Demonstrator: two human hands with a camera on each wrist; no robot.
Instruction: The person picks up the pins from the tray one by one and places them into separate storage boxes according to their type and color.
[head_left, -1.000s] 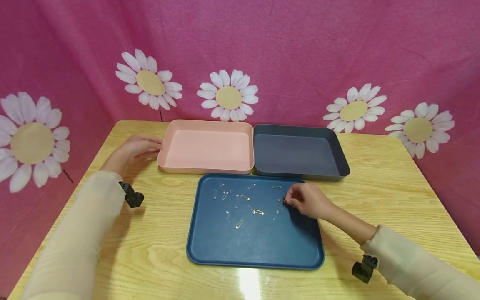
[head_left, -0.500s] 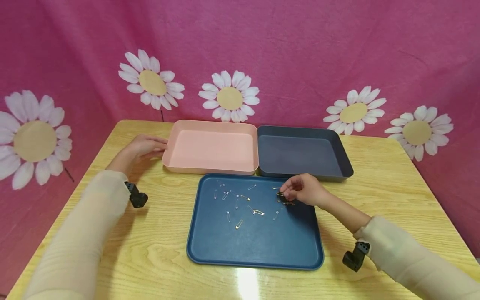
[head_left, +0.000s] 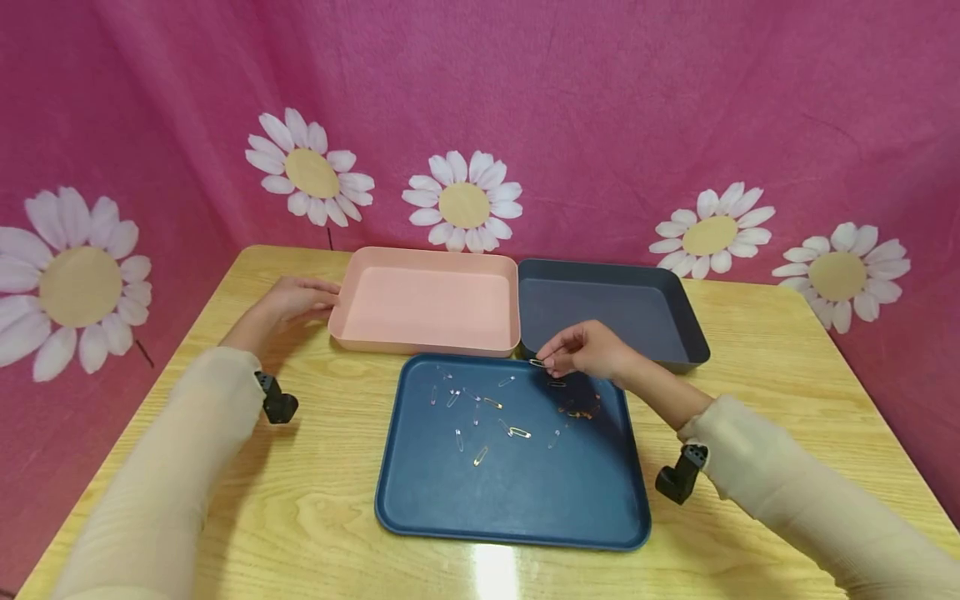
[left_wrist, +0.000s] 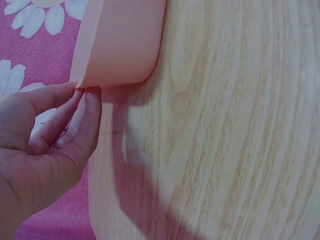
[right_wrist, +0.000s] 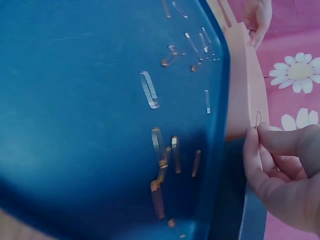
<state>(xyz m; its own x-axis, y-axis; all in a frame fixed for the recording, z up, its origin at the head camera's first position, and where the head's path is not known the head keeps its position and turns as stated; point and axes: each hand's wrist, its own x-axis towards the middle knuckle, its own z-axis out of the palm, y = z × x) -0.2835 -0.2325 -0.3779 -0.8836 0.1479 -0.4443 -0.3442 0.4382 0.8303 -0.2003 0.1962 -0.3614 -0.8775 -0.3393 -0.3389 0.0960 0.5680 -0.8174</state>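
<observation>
Between thumb and forefinger my right hand [head_left: 588, 350] pinches a safety pin [right_wrist: 258, 118], its looped end poking up past the fingertips. That hand is over the far edge of the blue tray [head_left: 517, 500], by the near wall of the dark grey bin [head_left: 600, 300]. Several gold and silver safety pins lie scattered on the blue tray, among them a large gold safety pin [head_left: 521, 432] near its middle. At the left end of the pink bin [head_left: 427, 300], my left hand [head_left: 296, 300] touches the outer wall with extended fingers [left_wrist: 90, 115].
The pink and dark grey bins stand side by side behind the blue tray on a wooden table [head_left: 315, 475]. A pink curtain [head_left: 570, 125] with daisies hangs behind. Black cameras sit on both wrists, the right one [head_left: 681, 475] beside the blue tray's right edge.
My right hand has picked up a safety pin from the blue tray's right side and carried it left and away, toward the far edge. The left hand stays at the pink bin.
</observation>
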